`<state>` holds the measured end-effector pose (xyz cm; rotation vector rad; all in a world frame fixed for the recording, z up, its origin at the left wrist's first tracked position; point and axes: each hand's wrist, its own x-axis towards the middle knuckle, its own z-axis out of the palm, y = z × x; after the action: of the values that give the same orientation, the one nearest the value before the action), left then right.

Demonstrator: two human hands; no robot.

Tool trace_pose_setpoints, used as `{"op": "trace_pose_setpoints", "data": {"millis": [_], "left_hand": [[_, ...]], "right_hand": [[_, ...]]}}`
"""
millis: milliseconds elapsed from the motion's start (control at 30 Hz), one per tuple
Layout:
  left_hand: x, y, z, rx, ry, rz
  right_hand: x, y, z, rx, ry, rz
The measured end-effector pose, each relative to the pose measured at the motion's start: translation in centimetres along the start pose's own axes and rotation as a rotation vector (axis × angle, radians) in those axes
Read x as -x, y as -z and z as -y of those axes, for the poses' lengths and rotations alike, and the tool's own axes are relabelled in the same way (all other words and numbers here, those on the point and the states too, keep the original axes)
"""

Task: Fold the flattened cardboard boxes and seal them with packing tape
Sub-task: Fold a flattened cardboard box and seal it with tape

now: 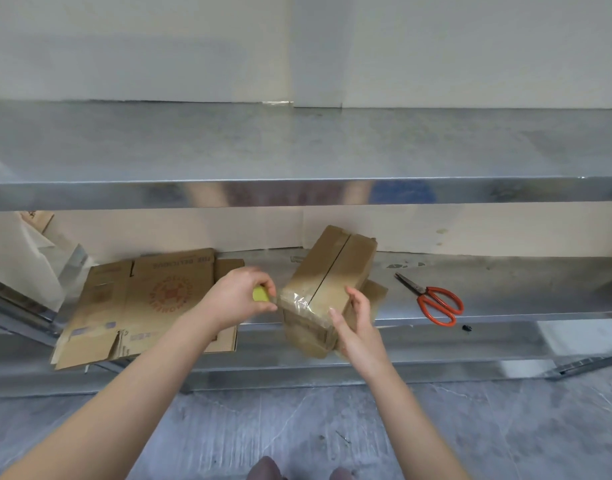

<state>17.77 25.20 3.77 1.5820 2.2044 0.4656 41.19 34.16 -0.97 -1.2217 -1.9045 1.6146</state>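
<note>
Bright even light, glare along metal shelf (pixel 297 194) lip, motion blur on box (pixel 327 271), edges bowed

1. Folded box (pixel 329 271): plain brown cardboard, with clear glossy tape (pixel 299 303) over one end.
2. Flattened box (pixel 124 306): brown, with a round red print.
3. Tape roll (pixel 260 294): yellow-green.
4. Scissors (pixel 436 304): orange-red handles, grey blades.
5. Shelf (pixel 297 194): silvery grey metal.
6. Floor (pixel 263 427): mottled grey.

Folded brown cardboard box (pixel 327 278) sits tilted on a metal shelf (pixel 505 292), clear packing tape (pixel 297 303) stretched across its near end; red-printed flattened boxes (pixel 148 306) lie flat at its 9 o'clock.
</note>
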Motion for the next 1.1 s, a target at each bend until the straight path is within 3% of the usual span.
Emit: {"op": "trace_pose_setpoints", "data": {"millis": [267, 367, 567, 1100], "left_hand": [[-0.1, 0.9, 1.1, 0.073, -0.002, 0.013], [0.6, 0.9, 1.0, 0.141, -0.022, 0.091], [1.1, 0.4, 0.8, 0.316, 0.014, 0.261], [-3.6, 1.1, 2.3, -0.070, -0.161, 0.391]], "right_hand": [[0.3, -2.7, 0.1, -0.064, 0.062, -0.100], [0.6, -1.8, -0.7, -0.113, 0.047, -0.062], [0.5, -2.5, -0.2, -0.136, 0.055, -0.169], [0.4, -2.9, -1.2, -0.090, 0.078, -0.193]]}}
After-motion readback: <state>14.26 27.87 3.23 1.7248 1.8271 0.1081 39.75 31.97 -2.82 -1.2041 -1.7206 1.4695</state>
